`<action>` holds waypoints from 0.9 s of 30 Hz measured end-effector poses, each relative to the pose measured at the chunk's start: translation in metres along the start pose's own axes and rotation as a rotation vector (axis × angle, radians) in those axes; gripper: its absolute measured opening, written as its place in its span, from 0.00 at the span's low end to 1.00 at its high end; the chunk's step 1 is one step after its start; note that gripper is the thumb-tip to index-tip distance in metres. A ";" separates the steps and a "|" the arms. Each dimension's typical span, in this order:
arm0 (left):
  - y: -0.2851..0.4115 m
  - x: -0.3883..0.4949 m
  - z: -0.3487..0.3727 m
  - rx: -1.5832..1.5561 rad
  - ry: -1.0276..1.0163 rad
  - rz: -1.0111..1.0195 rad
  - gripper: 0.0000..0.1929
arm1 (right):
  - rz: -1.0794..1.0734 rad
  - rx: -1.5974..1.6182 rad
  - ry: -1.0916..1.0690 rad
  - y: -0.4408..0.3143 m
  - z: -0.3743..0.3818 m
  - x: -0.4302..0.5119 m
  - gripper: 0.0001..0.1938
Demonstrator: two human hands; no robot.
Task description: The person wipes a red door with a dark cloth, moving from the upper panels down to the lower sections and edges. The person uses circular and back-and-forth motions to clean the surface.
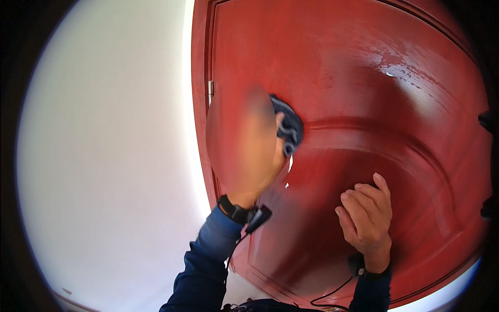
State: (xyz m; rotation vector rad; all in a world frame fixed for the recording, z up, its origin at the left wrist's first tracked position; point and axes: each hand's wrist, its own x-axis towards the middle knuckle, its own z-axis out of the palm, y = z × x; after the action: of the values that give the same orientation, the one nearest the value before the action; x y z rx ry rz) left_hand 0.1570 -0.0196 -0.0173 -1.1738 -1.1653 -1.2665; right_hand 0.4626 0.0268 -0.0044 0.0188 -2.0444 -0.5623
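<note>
My left hand (269, 165), partly lost in a blurred patch, grips a dark cloth (290, 126) with pale markings. The cloth lies flat against a red panelled door (335, 93), just left of where a curved moulding (366, 124) begins. Lower right, my right hand (366, 216) is in front of the door with its fingers loosely bent and somewhat apart, holding nothing. Whether it touches the door I cannot tell. Each wrist wears a black strap with a small device and a cable.
A white wall (113, 136) fills the left side, beside the red door frame (200, 117). A metal hinge (211, 87) sits on that edge. Streaks and a shiny patch (413, 84) mark the door's upper right. A cable (329, 293) loops below my right wrist.
</note>
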 end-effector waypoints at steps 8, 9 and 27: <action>0.000 0.012 -0.008 -0.098 -0.011 0.029 0.29 | -0.003 -0.007 0.035 -0.001 0.001 0.000 0.20; 0.005 0.014 -0.008 -0.210 -0.009 0.024 0.29 | -0.006 -0.031 0.016 -0.001 0.001 0.000 0.20; -0.030 -0.014 0.003 -0.159 -0.135 -0.115 0.27 | -0.002 -0.014 0.021 0.002 0.003 -0.004 0.15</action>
State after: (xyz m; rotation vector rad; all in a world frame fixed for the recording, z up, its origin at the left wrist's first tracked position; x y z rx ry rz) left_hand 0.1276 -0.0151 -0.0314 -1.3424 -1.2638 -1.4059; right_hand 0.4624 0.0307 -0.0084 0.0186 -2.0204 -0.5748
